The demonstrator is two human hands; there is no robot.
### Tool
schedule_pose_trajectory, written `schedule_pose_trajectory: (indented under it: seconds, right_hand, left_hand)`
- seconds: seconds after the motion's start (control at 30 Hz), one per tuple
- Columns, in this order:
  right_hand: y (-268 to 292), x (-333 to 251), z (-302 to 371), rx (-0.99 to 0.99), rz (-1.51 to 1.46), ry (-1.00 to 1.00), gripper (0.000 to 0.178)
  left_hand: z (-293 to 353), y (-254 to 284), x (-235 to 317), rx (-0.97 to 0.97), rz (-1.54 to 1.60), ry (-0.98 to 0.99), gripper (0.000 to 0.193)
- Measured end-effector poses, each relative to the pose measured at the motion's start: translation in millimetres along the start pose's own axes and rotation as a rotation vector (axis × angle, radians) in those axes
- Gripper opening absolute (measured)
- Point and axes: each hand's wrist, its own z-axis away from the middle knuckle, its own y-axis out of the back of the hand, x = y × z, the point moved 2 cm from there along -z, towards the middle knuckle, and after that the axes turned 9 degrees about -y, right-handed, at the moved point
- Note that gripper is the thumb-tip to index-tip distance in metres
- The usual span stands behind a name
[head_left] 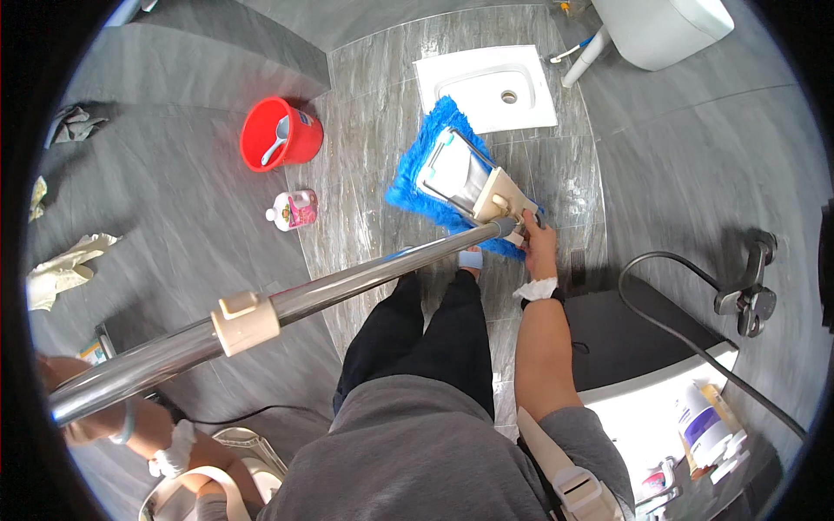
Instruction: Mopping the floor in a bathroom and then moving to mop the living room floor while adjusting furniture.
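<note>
Flat mop (452, 169) sits at upper centre of the frame: blue fringed pad under a pale plastic head plate, pad lying on the grey tiled floor (365, 104) just below the white squat pan (486, 82). The plate looks tilted up off the pad on its near side, where the joint meets the handle.

Right hand (539, 243), centre right, is down at that joint, fingers closed around the socket end where the metal pole (347, 282) enters the head. What exactly the fingertips pinch is hidden by the hand itself.

Left hand (82, 417), lower left edge, is wrapped fully around the upper pole; a beige clamp collar (245, 321) sits on the pole just ahead of it. The pole runs diagonally from lower left to the mop head.

Progress, as a judgement: the work in hand is on the head fitting, not sweeping. Pad is laid out, plate not seated flat; the floor around shows faint wet sheen but no clear mopped track, so mopping looks mostly left to do.

Outward: red bucket (280, 132) with a scoop inside at upper left, a pink bottle (294, 209) lying below it. Rags (61, 273) at the left edge. Grey hose (695, 343) curving at right, white tank (660, 30) at top right, and bottles on a shelf (704, 425) at lower right.
</note>
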Motion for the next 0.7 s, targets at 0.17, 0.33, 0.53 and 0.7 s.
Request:
schedule_pose_trajectory:
  seconds: [0.17, 0.33, 0.53, 0.7]
  right_hand:
    - [-9, 19, 13, 0.150, -0.030, 0.124, 0.041]
    - [-30, 43, -6, 0.281, 0.235, 0.127, 0.049]
    - [-41, 52, -24, 0.262, 0.681, 0.270, 0.050]
    - [-31, -31, 53, 0.295, 0.495, 0.411, 0.060]
  left_hand:
    - [-15, -78, 0, 0.529, 1.643, 0.809, 0.052]
    - [37, -126, -42, 0.482, 1.306, 0.579, 0.026]
    - [89, -198, -99, 0.554, 1.268, 0.745, 0.053]
    - [136, -288, -116, 0.529, 1.163, 0.822, 0.062]
